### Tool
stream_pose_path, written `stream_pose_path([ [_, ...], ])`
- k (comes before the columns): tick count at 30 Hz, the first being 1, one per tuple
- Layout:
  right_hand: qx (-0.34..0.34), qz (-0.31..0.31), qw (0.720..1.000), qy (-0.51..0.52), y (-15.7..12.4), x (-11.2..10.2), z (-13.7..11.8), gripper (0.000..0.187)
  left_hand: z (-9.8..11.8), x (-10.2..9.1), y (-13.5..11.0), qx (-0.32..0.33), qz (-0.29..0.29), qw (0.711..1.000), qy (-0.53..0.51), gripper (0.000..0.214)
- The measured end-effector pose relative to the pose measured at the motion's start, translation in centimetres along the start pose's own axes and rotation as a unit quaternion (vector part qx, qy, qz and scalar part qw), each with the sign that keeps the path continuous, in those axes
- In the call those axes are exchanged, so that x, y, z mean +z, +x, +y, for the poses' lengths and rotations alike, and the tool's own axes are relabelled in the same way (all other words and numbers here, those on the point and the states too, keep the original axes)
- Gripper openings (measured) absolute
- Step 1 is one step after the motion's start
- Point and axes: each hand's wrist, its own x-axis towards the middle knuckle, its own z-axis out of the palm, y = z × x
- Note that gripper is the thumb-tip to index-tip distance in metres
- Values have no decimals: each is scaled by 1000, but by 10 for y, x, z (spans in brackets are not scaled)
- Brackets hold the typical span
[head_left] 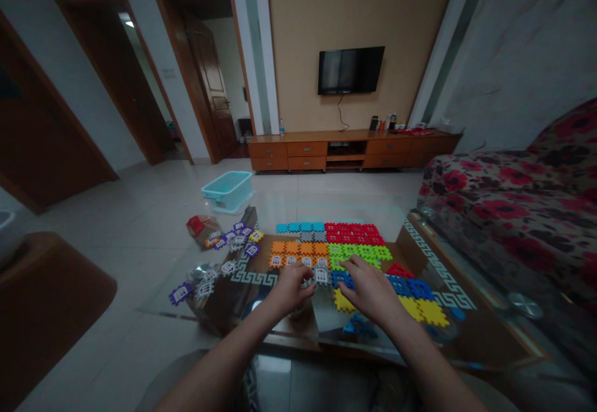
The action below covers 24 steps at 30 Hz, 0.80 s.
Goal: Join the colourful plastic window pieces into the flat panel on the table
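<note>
Interlocking plastic tiles lie in colour blocks on the glass table. My left hand (pixel 291 289) is closed, thumb and fingers curled at the lower edge of the orange tiles (pixel 299 249). Grey shows between its fingertips, apparently a grey tile mostly hidden by them. Just right of it lies a grey window tile (pixel 321 276). My right hand (pixel 372 290) hovers over or rests on the blue tiles (pixel 400 285), fingers apart; contact is hard to tell. Lime green tiles (pixel 361 252) lie above that hand, yellow tiles (pixel 431 312) below it.
Red tiles (pixel 354 233) and light blue tiles (pixel 301 227) form the far rows. Loose purple tiles (pixel 240 233) and white-grey tiles (pixel 205 284) lie at the left of the glass table (pixel 275 309). A turquoise bin (pixel 228 191) stands on the floor beyond; a floral sofa (pixel 508 213) is at right.
</note>
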Motion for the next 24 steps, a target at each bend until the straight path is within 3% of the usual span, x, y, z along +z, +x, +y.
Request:
stream_pose_path([
  [8, 13, -11, 1000, 6, 1, -4, -2, 31, -11, 17, 3, -41, -24, 999, 20, 4],
  [24, 12, -28, 999, 27, 0, -4, -1, 28, -25, 36, 2, -49, -29, 998, 19, 3],
])
